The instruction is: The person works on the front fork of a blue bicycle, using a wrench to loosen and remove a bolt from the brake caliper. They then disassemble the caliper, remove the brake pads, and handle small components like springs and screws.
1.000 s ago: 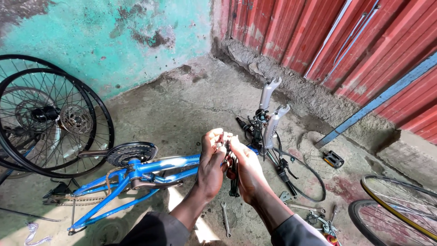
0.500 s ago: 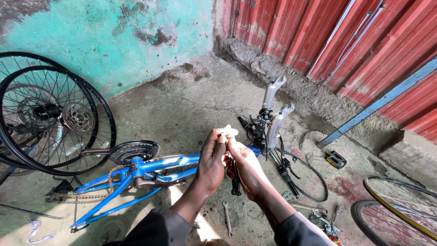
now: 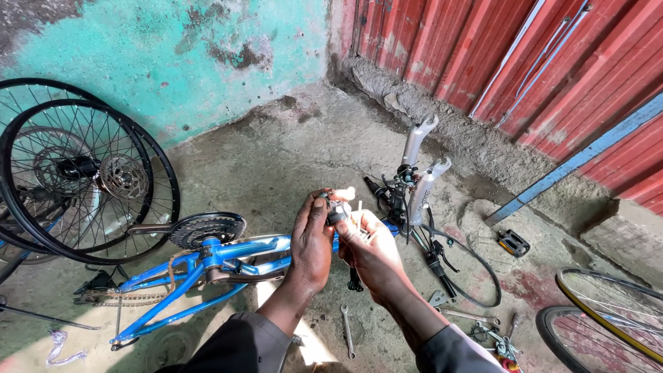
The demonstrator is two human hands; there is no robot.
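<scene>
My left hand and my right hand are raised together over a blue bicycle frame that lies on the concrete floor. Both hands pinch a small dark metal part with pale bits sticking out of it. Just beyond my hands, the frame's silver suspension fork points up, with handlebars and cables tangled below it. The crank and chainring sit left of my left hand.
Two spoked wheels lean on the turquoise wall at left. More rims lie at bottom right. A wrench, a black pedal and loose tools lie on the floor. Red corrugated sheeting forms the right wall.
My hands stay together on the small part and shift slightly; the view has drifted a little, with the frame and wheels unmoved.
</scene>
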